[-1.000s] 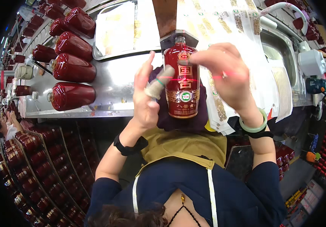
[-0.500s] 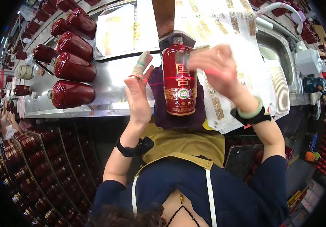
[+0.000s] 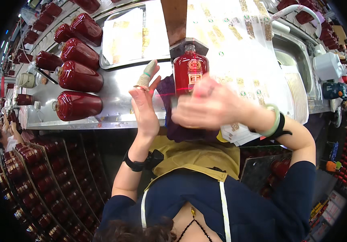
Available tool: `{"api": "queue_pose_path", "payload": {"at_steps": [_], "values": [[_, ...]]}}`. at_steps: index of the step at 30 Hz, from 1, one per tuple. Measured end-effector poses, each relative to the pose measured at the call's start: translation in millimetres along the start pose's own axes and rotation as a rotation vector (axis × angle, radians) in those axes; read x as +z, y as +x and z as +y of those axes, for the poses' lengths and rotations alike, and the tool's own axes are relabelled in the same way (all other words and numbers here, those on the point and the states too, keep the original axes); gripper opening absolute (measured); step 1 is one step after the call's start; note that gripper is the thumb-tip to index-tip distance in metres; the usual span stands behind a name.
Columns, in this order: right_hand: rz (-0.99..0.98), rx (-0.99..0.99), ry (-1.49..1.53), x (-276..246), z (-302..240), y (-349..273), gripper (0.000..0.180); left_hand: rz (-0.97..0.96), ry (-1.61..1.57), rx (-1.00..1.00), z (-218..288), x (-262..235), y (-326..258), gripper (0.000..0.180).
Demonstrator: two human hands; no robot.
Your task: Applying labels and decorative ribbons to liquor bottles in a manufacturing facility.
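A dark red glass bottle (image 3: pixel 181 70) with gold lettering lies on a dark purple cloth (image 3: pixel 166 90), its neck against a dark angled block (image 3: pixel 199 46). My right hand (image 3: pixel 209 105), blurred by motion, is across the bottle's lower part and hides it. Its fingers look bent and pressed together, with a greyish edge beside the fingertips that I cannot make out. To the left of the bottle, my left hand (image 3: pixel 145 109) is raised with fingers apart, holding nothing. Pale fabric finger covers (image 3: pixel 148 73) sit on some of its fingers.
Several red bottles (image 3: pixel 80 105) lie on the metal bench at left. Behind is a metal tray (image 3: pixel 105 60) with label sheets. More label sheets (image 3: pixel 238 48) spread at right, beside a stack of white sheets (image 3: pixel 296 94) and a sink (image 3: pixel 292 52). Bottle racks (image 3: pixel 44 181) stand lower left.
My right hand has swept down and left, from beside the bottle's upper part to across its lower part. My left hand stays nearly where it was, fingers still apart.
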State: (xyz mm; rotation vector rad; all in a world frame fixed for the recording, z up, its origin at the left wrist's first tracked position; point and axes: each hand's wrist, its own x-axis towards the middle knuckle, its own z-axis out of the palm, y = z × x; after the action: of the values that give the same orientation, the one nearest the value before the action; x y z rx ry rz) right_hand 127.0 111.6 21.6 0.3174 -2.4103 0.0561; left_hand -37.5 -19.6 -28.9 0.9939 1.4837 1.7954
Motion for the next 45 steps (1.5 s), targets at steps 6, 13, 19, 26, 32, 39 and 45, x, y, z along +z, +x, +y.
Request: {"api": "queue_pose_path", "payload": {"at_steps": [6, 13, 19, 26, 32, 39, 45], "values": [[0.072, 0.390, 0.039, 6, 35, 14, 0.025, -0.009, 0.006, -0.053, 2, 0, 2, 0.096], [0.178, 0.181, -0.064, 9, 16, -33, 0.029, -0.041, -0.016, -0.060, 1, 9, 8, 0.098], [0.216, 0.803, 0.291, -3, -5, -26, 0.028, -0.158, 0.254, 0.211, 7, 15, 21, 0.097], [0.543, 1.120, 0.182, -10, 23, -33, 0.023, -0.420, 0.851, 0.645, 18, 19, 58, 0.074], [0.557, 1.206, 0.369, -7, -8, -18, 0.026, -0.328, 0.760, 0.595, 14, 17, 43, 0.066], [0.475, 1.211, 0.099, 13, -8, -8, 0.025, -0.148, 0.937, 0.412, 31, 53, 2, 0.058], [0.492, 1.088, -0.013, 8, 1, -4, 0.021, -0.142, 0.895, 0.341, 40, 63, -5, 0.065]]}}
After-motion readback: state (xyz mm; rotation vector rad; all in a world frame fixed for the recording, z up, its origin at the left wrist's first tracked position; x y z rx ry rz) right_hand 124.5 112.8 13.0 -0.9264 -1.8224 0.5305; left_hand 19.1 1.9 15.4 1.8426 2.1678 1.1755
